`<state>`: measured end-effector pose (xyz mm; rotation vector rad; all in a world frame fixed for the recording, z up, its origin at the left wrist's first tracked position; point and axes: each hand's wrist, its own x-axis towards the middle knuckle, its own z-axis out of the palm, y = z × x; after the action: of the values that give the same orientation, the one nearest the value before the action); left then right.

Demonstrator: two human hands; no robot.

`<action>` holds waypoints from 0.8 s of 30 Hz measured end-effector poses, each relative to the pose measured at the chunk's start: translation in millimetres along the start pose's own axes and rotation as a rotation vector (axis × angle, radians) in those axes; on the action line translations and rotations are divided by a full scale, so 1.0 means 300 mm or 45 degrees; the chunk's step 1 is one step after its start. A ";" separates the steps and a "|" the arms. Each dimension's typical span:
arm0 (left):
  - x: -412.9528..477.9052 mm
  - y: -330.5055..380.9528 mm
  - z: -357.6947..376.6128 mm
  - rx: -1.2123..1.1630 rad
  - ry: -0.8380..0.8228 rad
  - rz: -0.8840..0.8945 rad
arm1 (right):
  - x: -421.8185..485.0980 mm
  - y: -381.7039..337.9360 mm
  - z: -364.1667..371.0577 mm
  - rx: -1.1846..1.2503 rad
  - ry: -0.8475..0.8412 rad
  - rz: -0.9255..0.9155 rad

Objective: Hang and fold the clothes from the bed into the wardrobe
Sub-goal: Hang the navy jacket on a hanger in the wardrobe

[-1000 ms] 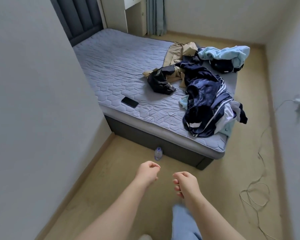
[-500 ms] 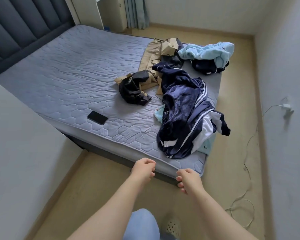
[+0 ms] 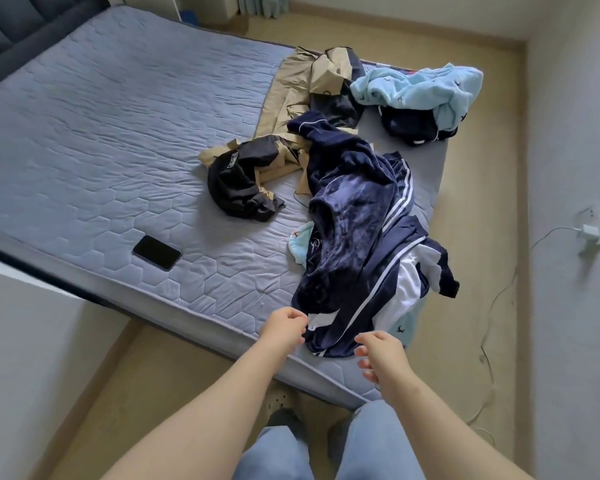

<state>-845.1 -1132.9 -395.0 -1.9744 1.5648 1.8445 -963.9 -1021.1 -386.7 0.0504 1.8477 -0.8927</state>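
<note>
While left hand (image 3: 284,326) and right hand (image 3: 383,353) hover, fingers loosely curled, empty, the navy jacket (image 3: 354,237) lies just beside both.

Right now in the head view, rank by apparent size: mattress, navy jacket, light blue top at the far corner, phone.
1. mattress
2. navy jacket
3. light blue top; it lies farther from the camera than the jacket, so the gap between these two is unsure
4. phone

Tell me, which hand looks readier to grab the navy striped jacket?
Probably the left hand: its fingers sit right at the hem of the navy striped jacket; the right hand hovers open beside it.
</note>
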 end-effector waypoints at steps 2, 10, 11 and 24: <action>0.050 0.043 0.031 0.020 -0.005 -0.033 | 0.060 -0.034 -0.029 -0.031 -0.001 0.037; 0.282 0.178 0.253 -0.187 0.153 -0.214 | 0.364 -0.262 -0.253 -0.377 -0.149 0.023; 0.297 0.187 0.289 -0.217 0.187 -0.247 | 0.406 -0.303 -0.289 -0.436 -0.169 0.009; 0.595 0.191 0.497 0.144 0.366 -0.395 | 0.748 -0.383 -0.380 -0.720 -0.387 0.103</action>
<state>-1027.8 -1182.5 -542.0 -2.3486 1.2871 1.3792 -1205.0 -1115.4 -484.7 -0.3409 1.7321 -0.2783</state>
